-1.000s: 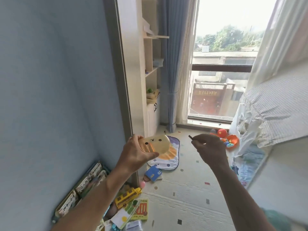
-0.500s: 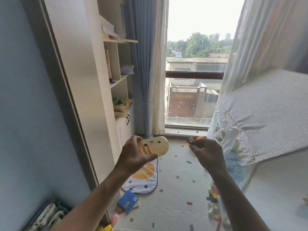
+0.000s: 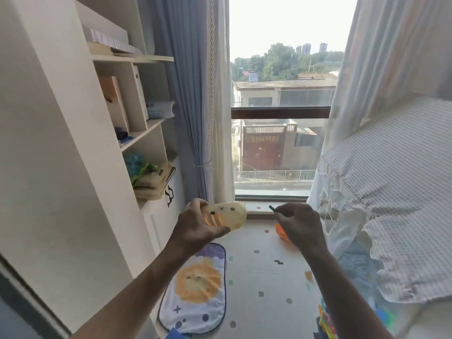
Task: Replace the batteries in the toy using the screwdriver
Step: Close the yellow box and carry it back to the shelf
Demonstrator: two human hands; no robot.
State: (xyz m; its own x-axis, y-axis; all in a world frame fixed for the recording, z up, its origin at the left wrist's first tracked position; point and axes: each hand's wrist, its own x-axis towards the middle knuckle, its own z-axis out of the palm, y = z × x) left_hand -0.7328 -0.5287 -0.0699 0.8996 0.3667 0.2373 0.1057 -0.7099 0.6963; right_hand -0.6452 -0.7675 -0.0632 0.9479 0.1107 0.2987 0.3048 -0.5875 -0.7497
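A yellow rounded toy (image 3: pixel 228 215) with a small drawn face is held up in the air in front of me. My left hand (image 3: pixel 198 228) grips it from the left and below, thumb under its lower edge. My right hand (image 3: pixel 299 226) is raised level with it, a short gap to the right. Its fingers are curled round a thin dark screwdriver (image 3: pixel 272 208), whose tip pokes out to the upper left toward the toy. Most of the tool is hidden inside the hand. No batteries are visible.
A white shelf unit (image 3: pixel 137 133) with books and bags stands close on the left. A bed with a checked cover (image 3: pixel 391 187) fills the right. A lion-print mat (image 3: pixel 195 289) and scattered toys lie on the floor before the window (image 3: pixel 278 118).
My view has swung right and upward, from the blue wall toward the window. Both hands have kept their grips and stayed about the same distance apart.
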